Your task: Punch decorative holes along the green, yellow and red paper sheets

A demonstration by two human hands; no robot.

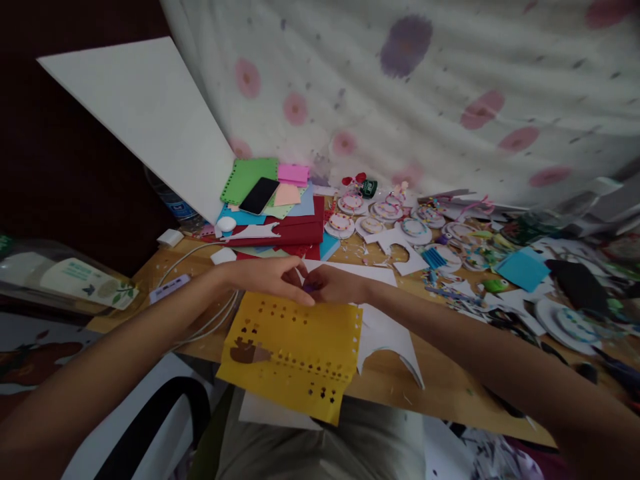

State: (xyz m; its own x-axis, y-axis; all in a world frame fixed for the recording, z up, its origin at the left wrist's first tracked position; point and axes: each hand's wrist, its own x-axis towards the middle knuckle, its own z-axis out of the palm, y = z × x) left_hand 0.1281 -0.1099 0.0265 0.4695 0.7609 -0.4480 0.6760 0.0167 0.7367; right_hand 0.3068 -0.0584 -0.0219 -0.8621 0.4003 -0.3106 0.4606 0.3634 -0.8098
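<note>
A yellow sheet of paper (310,333) full of small punched holes lies at the table's front edge, its near part hanging over my lap. My left hand (273,275) is at its far edge, fingers curled and thumb stretched along the paper; what its fingers close on is hidden. Against it, my right hand (337,283) is closed around a small purple object (311,287), mostly covered by the fingers, so its kind does not show. Under both hands and the yellow sheet lies white paper (385,327) with a curved cut-out.
A black phone (259,195) rests on coloured papers at the back. Beaded bracelets on white discs (341,224) stand behind right, with paper scraps and a blue square (523,268) farther right. A white cable (193,250) runs at left, near a large bottle (65,280).
</note>
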